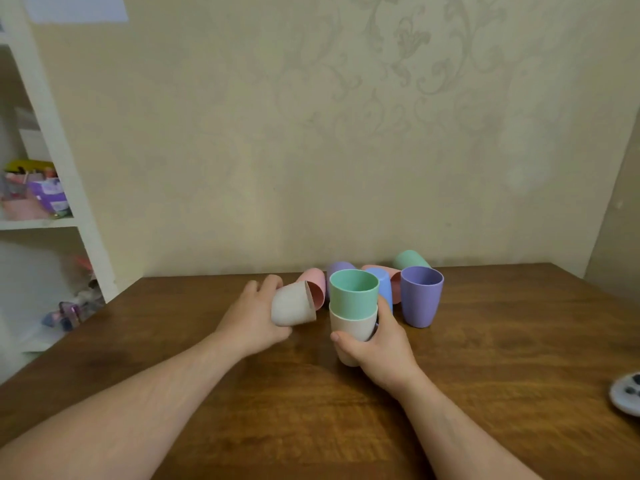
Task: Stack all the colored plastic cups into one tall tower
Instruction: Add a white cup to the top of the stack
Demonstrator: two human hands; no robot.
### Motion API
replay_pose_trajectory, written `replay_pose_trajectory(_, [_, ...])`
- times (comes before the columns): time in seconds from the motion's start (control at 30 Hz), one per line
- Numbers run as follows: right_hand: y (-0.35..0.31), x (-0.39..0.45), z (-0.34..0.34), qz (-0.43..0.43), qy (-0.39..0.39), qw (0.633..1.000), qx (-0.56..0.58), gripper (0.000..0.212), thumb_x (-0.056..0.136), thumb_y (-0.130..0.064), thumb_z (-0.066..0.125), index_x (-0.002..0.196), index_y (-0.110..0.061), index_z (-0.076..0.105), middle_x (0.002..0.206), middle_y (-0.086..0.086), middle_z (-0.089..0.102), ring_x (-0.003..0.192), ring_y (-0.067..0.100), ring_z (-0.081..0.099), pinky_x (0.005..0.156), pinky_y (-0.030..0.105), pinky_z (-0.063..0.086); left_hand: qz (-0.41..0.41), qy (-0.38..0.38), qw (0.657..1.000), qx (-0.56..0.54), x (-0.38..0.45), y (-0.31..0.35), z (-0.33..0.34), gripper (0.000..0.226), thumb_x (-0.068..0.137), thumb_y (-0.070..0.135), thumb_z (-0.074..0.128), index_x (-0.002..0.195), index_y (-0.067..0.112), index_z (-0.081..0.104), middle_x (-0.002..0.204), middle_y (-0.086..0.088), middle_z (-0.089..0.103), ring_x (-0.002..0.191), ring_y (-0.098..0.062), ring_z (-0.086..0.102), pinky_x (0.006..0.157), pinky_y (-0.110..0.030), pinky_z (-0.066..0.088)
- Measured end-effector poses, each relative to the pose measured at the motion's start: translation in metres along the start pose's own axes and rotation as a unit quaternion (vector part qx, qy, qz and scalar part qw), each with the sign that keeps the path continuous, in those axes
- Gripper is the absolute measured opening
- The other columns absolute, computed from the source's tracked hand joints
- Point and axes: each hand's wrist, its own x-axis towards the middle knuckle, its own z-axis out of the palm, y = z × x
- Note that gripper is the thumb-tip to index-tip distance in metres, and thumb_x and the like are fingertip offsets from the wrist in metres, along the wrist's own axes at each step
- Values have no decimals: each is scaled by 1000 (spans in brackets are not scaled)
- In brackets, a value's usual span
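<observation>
Cups are sitting nested upright in my right hand point(375, 344): a green cup point(353, 291) inside a beige cup point(351, 327), mouths up, over the bench point(485, 375). My left hand point(252, 317) is gripping a second beige cup point(292, 304), tipped sideways, mouth facing right. A purple cup point(421, 296) is standing upright just right.

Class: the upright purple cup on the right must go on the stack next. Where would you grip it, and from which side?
Probably grip the purple cup around its upper wall, coming from its near right side: it stands upright, mouth up, with other cups crowding its left and back.
</observation>
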Motion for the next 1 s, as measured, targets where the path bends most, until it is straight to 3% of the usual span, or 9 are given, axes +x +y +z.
replay_pose_trajectory(0.2, [-1, -1, 0, 1, -2, 1000, -2, 73, 78, -32, 97, 133, -50, 53, 118, -21, 74, 104, -11, 69, 76, 11, 54, -32, -101, 993, -54, -10, -9, 11, 84, 80, 41, 89, 147, 37, 38, 143, 1, 53, 123, -22, 55, 102, -43, 53])
replay_pose_trajectory(0.33, [0, -1, 0, 1, -1, 1000, -2, 74, 77, -32, 98, 134, -51, 53, 118, -22, 74, 104, -11, 69, 80, 14, 54, -16, -100, 992, 70, -9, -2, 12, 102, 77, 69, 79, 162, 38, 32, 172, -1, 26, 156, -31, 27, 125, -53, 31])
replay_pose_trajectory(0.4, [0, -1, 1, 0, 0, 1000, -2, 76, 77, -32, 98, 134, -52, 52, 119, -23, 74, 105, -11, 69, 84, 18, 56, 24, -75, 989, 127, -8, 1, 11, 106, 80, 74, 73, 167, 37, 26, 175, -1, 19, 160, -31, 19, 128, -52, 24])
replay_pose_trajectory(0.5, [2, 0, 0, -1, 3, 1000, 0, 75, 77, -31, 98, 132, -53, 53, 119, -22, 75, 107, -11, 69, 87, 19, 56, 89, -64, 982, 156, -9, 4, 11, 99, 89, 67, 67, 171, 39, 18, 164, 3, 44, 147, -26, 36, 120, -46, 31])
replay_pose_trajectory(0.6, [5, 1, 1, 1, 3, 1000, -3, 71, 75, -33, 98, 126, -56, 54, 118, -22, 76, 106, -8, 71, 88, 21, 57, 57, -39, 987, 144, -8, 3, 13, 88, 87, 72, 66, 162, 41, 33, 146, 6, 62, 133, -24, 52, 109, -46, 39])
replay_pose_trajectory(0.7, [6, 2, 1, 0, 4, 1000, -4, 70, 75, -35, 98, 127, -55, 55, 118, -22, 76, 105, -6, 72, 88, 22, 58, -40, 32, 998, -40, -3, 8, 9, 82, 78, 67, 79, 145, 32, 47, 133, 3, 68, 121, -28, 65, 102, -46, 51])
replay_pose_trajectory(0.77, [6, 2, 1, 2, 4, 1000, -3, 72, 75, -36, 97, 130, -53, 54, 117, -22, 76, 105, -5, 72, 90, 24, 59, -90, 113, 966, -216, 1, 21, -3, 81, 76, 53, 89, 140, 22, 50, 133, -3, 66, 120, -30, 66, 99, -46, 56])
replay_pose_trajectory(0.87, [4, 1, 1, 3, -3, 1000, -4, 70, 78, -31, 97, 124, -58, 53, 117, -23, 75, 104, -9, 71, 88, 20, 57, -67, 178, 907, -375, 10, 53, -27, 74, 81, 40, 90, 140, 23, 49, 131, 3, 65, 116, -20, 66, 95, -37, 54])
replay_pose_trajectory(1.0, [5, 1, 0, 6, -1, 1000, 0, 68, 76, -32, 98, 121, -59, 54, 116, -24, 76, 105, -6, 72, 90, 22, 58, 4, 155, 836, -526, 15, 106, -50, 64, 79, 44, 88, 131, 27, 54, 120, 13, 72, 106, 3, 69, 89, -24, 55])
